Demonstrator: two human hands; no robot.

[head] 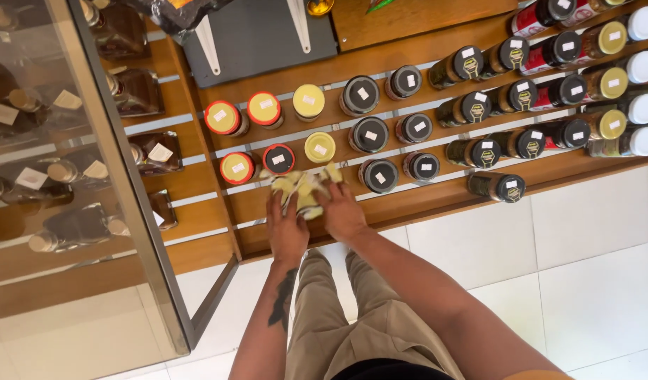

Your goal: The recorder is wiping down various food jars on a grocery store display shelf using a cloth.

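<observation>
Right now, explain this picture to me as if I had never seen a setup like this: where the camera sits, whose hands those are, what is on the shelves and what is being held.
There is no machine here. One camera, worn on a person's head, looks straight down past their beige trousers to a white tiled floor.

The left hand and the right hand together grip a crumpled pale yellow cloth, pressed against the lowest wooden shelf.

On the stepped shelves stand rows of jars seen from above: red-lidded and yellow-lidded jars on the left, black-lidded jars in the middle, gold- and white-lidded jars on the right.

A glass cabinet at the left holds bottles.
</observation>
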